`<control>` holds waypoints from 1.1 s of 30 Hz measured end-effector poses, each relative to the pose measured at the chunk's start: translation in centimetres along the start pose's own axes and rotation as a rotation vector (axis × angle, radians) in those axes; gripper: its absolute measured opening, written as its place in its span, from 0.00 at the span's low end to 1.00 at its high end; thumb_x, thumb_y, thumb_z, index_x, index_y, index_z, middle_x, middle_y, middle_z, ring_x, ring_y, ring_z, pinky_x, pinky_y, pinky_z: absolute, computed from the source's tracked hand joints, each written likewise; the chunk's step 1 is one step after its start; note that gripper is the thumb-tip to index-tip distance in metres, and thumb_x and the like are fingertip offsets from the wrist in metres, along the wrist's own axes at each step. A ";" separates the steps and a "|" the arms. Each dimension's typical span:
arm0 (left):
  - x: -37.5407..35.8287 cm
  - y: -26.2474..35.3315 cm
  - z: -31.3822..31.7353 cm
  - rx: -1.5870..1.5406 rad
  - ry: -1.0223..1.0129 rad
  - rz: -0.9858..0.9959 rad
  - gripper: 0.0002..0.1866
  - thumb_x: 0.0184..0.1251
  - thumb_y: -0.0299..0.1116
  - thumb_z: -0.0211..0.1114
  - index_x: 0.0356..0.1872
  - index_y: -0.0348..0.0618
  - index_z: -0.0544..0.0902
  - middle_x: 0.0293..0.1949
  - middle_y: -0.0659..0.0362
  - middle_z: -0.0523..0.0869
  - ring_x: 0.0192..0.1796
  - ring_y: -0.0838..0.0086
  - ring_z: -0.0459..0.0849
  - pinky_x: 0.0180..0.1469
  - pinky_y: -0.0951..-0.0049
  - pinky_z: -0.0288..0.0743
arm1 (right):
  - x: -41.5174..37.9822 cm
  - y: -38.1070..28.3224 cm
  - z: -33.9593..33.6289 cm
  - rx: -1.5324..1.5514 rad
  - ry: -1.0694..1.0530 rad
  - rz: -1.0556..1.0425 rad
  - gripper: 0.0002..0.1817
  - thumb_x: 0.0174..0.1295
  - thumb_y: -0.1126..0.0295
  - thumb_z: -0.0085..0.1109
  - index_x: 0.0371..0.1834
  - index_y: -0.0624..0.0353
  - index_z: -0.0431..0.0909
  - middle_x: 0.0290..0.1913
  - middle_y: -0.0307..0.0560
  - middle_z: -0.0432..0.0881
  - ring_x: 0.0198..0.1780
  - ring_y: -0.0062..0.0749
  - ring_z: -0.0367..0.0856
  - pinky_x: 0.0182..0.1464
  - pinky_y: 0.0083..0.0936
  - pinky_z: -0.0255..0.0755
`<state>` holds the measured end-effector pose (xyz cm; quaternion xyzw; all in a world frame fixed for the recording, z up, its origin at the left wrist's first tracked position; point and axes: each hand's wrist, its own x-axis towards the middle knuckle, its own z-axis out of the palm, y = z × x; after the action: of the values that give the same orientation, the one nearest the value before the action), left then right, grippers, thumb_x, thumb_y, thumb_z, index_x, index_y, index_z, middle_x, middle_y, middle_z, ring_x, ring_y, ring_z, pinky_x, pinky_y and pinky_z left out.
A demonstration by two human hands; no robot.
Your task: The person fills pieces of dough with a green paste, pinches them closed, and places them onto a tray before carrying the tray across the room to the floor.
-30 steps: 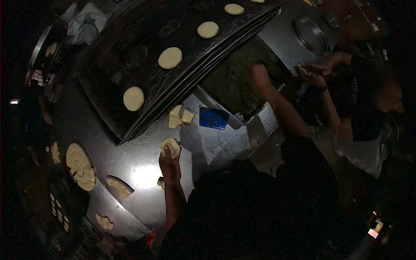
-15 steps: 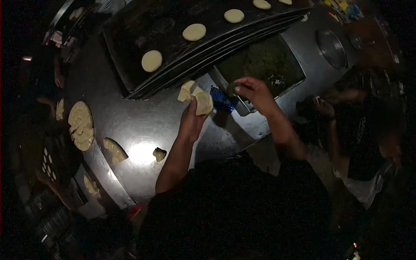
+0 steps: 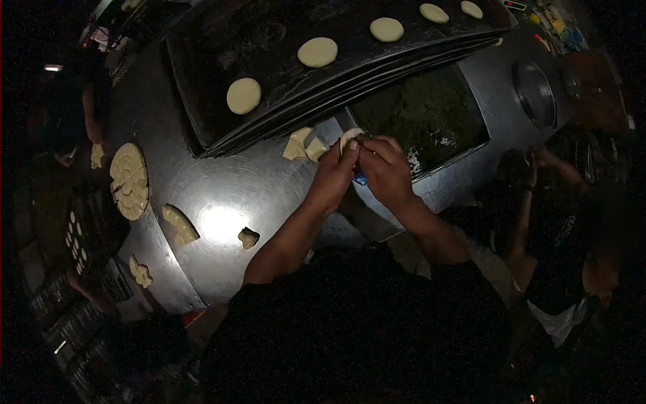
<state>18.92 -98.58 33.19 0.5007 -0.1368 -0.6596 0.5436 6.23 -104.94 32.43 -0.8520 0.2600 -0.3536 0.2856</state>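
Beyond the hands sits the dark baking tray (image 3: 222,121) carrying filled dough rounds (image 3: 243,95), and just right of them the pan of green filling (image 3: 424,111). Dough scraps (image 3: 298,145) lie on the steel desk (image 3: 215,195) just left of the hands. Left hand (image 3: 334,176) cups a dough disc (image 3: 349,137); right hand (image 3: 385,168) pinches filling against it. Filling appears underway; sealing the edges likely demands an even pinch.
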 end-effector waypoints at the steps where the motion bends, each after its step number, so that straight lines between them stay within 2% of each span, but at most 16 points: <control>1: -0.3 0.6 0.5 0.003 0.024 -0.015 0.24 0.73 0.47 0.45 0.59 0.40 0.67 0.50 0.58 0.76 0.54 0.75 0.74 0.55 0.72 0.69 | 0.4 -0.2 -0.1 -0.043 -0.016 -0.013 0.11 0.54 0.76 0.61 0.42 0.62 0.80 0.45 0.49 0.80 0.47 0.43 0.77 0.48 0.35 0.73; 3: -0.4 1.1 0.6 0.008 0.047 -0.028 0.23 0.73 0.45 0.46 0.60 0.40 0.67 0.50 0.58 0.76 0.53 0.75 0.74 0.55 0.73 0.69 | 1.5 -1.0 -0.7 -0.088 -0.028 -0.027 0.11 0.54 0.76 0.61 0.41 0.62 0.80 0.44 0.49 0.80 0.47 0.43 0.78 0.48 0.35 0.73; 6: -0.4 1.1 0.4 -0.053 0.008 0.032 0.21 0.73 0.43 0.49 0.59 0.39 0.67 0.50 0.58 0.76 0.52 0.76 0.74 0.53 0.74 0.69 | 2.1 -2.0 -2.1 0.155 0.075 0.228 0.11 0.52 0.76 0.62 0.40 0.63 0.80 0.42 0.48 0.79 0.45 0.41 0.78 0.44 0.34 0.74; 9: 0.2 0.7 0.8 -0.080 -0.064 0.150 0.20 0.72 0.40 0.51 0.58 0.39 0.68 0.50 0.57 0.76 0.50 0.76 0.75 0.53 0.75 0.70 | 1.1 -0.8 -1.7 -0.077 0.018 -0.035 0.10 0.52 0.76 0.64 0.38 0.64 0.80 0.37 0.48 0.79 0.38 0.39 0.79 0.38 0.31 0.74; 13: 0.6 2.1 2.5 0.202 0.010 0.120 0.18 0.72 0.36 0.50 0.57 0.38 0.68 0.49 0.57 0.77 0.49 0.75 0.77 0.52 0.74 0.72 | 0.3 0.2 -2.2 -0.126 0.075 -0.022 0.10 0.51 0.76 0.64 0.38 0.64 0.80 0.36 0.48 0.79 0.38 0.39 0.80 0.38 0.30 0.75; 16: 2.0 1.1 3.0 0.093 0.012 0.095 0.18 0.72 0.35 0.51 0.57 0.38 0.68 0.49 0.57 0.77 0.50 0.76 0.77 0.52 0.74 0.73 | -0.1 2.5 -4.4 0.625 0.125 0.617 0.12 0.55 0.79 0.61 0.43 0.63 0.80 0.43 0.45 0.78 0.43 0.25 0.78 0.45 0.21 0.72; 18: 2.7 0.7 3.2 -0.074 -0.007 0.093 0.18 0.72 0.35 0.51 0.57 0.38 0.68 0.48 0.57 0.78 0.50 0.76 0.77 0.51 0.73 0.73 | -1.4 7.2 -6.8 -0.142 -0.136 0.337 0.17 0.59 0.73 0.60 0.52 0.61 0.76 0.51 0.50 0.77 0.50 0.35 0.78 0.55 0.35 0.72; 19: 2.7 0.8 3.0 -0.040 -0.031 0.049 0.18 0.71 0.35 0.52 0.58 0.38 0.68 0.48 0.57 0.78 0.50 0.76 0.77 0.51 0.73 0.73 | -2.5 9.3 -6.9 -0.146 -0.130 0.345 0.17 0.59 0.73 0.60 0.52 0.61 0.76 0.51 0.50 0.77 0.50 0.35 0.78 0.55 0.35 0.72; 21: 2.6 1.5 3.1 0.186 -0.059 -0.064 0.18 0.71 0.36 0.52 0.58 0.40 0.68 0.47 0.57 0.78 0.50 0.76 0.77 0.50 0.73 0.73 | -4.1 12.3 -6.8 0.092 -0.104 0.838 0.20 0.60 0.70 0.58 0.56 0.59 0.73 0.54 0.51 0.76 0.54 0.34 0.75 0.58 0.35 0.69; 23: 2.5 1.6 3.4 0.275 -0.137 -0.069 0.18 0.71 0.36 0.52 0.59 0.41 0.68 0.47 0.58 0.78 0.49 0.76 0.78 0.49 0.73 0.73 | -1.6 10.3 -8.0 0.397 -0.179 0.843 0.21 0.61 0.69 0.57 0.58 0.57 0.72 0.54 0.51 0.77 0.54 0.35 0.75 0.57 0.34 0.69; 24: 2.3 1.3 3.4 0.363 -0.209 -0.071 0.19 0.71 0.36 0.52 0.59 0.42 0.68 0.47 0.58 0.78 0.48 0.76 0.78 0.48 0.74 0.73 | -0.3 8.8 -8.3 0.708 -0.255 0.830 0.22 0.61 0.69 0.57 0.59 0.56 0.71 0.54 0.51 0.77 0.54 0.35 0.75 0.56 0.32 0.70; 26: 2.8 0.6 3.5 0.374 -0.227 -0.157 0.19 0.71 0.36 0.52 0.59 0.41 0.67 0.46 0.59 0.78 0.47 0.76 0.78 0.48 0.74 0.72 | 1.0 7.5 -7.2 0.705 -0.294 0.769 0.18 0.60 0.69 0.58 0.53 0.58 0.75 0.47 0.48 0.80 0.49 0.32 0.78 0.49 0.30 0.73; 28: 3.3 -0.7 3.2 0.133 -0.131 -0.173 0.19 0.72 0.35 0.51 0.59 0.40 0.67 0.47 0.58 0.77 0.48 0.75 0.78 0.49 0.73 0.72 | 1.8 7.0 -5.9 0.341 -0.344 0.686 0.08 0.58 0.72 0.60 0.40 0.62 0.79 0.40 0.42 0.80 0.37 0.25 0.79 0.39 0.24 0.73; 30: 5.1 -2.1 0.8 -0.259 -0.136 -0.134 0.18 0.72 0.33 0.50 0.60 0.40 0.66 0.52 0.55 0.74 0.51 0.70 0.77 0.54 0.69 0.73 | 2.5 4.7 -5.0 0.125 -0.249 0.251 0.04 0.55 0.74 0.61 0.32 0.62 0.78 0.35 0.45 0.80 0.33 0.33 0.80 0.35 0.25 0.73; 31: 5.0 -1.9 0.1 -0.329 -0.134 -0.131 0.18 0.72 0.33 0.49 0.59 0.39 0.67 0.52 0.55 0.75 0.51 0.70 0.77 0.54 0.68 0.72 | 2.3 3.5 -4.6 0.028 -0.321 0.121 0.06 0.55 0.70 0.59 0.32 0.62 0.77 0.34 0.51 0.76 0.34 0.44 0.79 0.38 0.34 0.74; 33: 4.2 -1.6 -1.3 -0.401 -0.130 -0.117 0.18 0.72 0.34 0.49 0.59 0.39 0.67 0.51 0.55 0.75 0.52 0.69 0.77 0.55 0.68 0.72 | 1.2 2.8 -3.4 -0.047 -0.331 -0.083 0.07 0.55 0.70 0.59 0.33 0.60 0.76 0.34 0.49 0.75 0.37 0.42 0.78 0.38 0.35 0.74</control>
<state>19.47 -101.07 29.32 0.3458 -0.0083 -0.7350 0.5831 3.72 -108.70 33.04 -0.9150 0.1822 -0.2140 0.2895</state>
